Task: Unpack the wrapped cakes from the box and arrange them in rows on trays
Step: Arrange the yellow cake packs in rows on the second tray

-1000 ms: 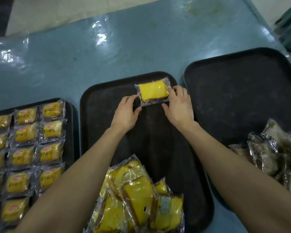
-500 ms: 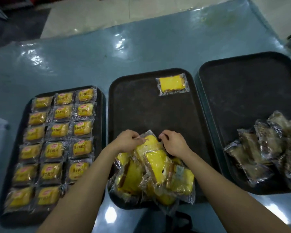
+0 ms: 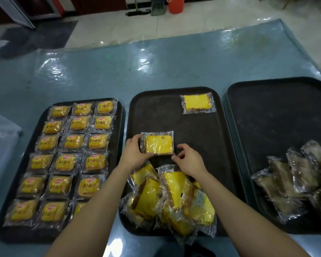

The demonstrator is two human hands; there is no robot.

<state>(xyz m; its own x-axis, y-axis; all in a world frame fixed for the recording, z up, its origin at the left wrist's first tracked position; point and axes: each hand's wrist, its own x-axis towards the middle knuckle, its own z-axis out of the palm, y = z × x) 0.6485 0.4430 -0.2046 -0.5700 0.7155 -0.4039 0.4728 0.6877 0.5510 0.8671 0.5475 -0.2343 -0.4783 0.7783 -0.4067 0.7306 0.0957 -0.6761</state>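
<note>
The left hand point(image 3: 132, 154) gripped the wrapped yellow cake point(image 3: 158, 144) by its left edge, thumb on top, above the middle tray point(image 3: 220, 164), between the near pile of cakes point(image 3: 170, 199) and the single cake point(image 3: 197, 102) laid at the far right corner. The right hand point(image 3: 188, 160) lay with curled fingers at the wrapper's near right corner; a pinch could not be confirmed.

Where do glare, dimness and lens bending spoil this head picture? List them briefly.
Head view: white glare patches on the blue table cover; small glints on the wrappers of the yellow cake heap; the brown cakes on the right tray look dim and muddy; wide-angle bending curves the table's far edge; the held cake in the left hand reads clearly.
</note>
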